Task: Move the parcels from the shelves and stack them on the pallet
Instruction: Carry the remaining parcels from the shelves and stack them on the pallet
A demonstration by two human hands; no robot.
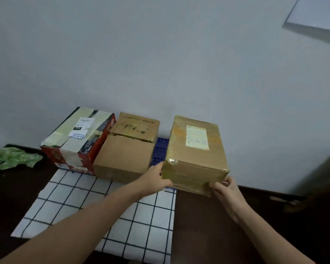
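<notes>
A large taped box (194,149) is held between the two hands at its near lower corners. The left hand (156,178) is pressed against the box's left side, with the thumb laid along the lower front edge, so this corner is gripped. The right hand (225,191) is curled round the near right corner, with the fingertips set on the front face. A pale label (197,137) is seen on the top of the box, beyond both hands. Whether the box is resting on something or is held just above it cannot be told.

A strip of the blue pallet (161,149) is seen just beyond the left hand, between the held box and a plain brown box (126,155). That brown box stands just to the left of the left hand, close to it but not touched. A red box (78,138) wrapped in pale tape is set against the brown box's far side, further to the left. A checked cloth (103,216) is spread under the left forearm. A crumpled green cloth (15,158) lies well apart, far to the left of both hands.
</notes>
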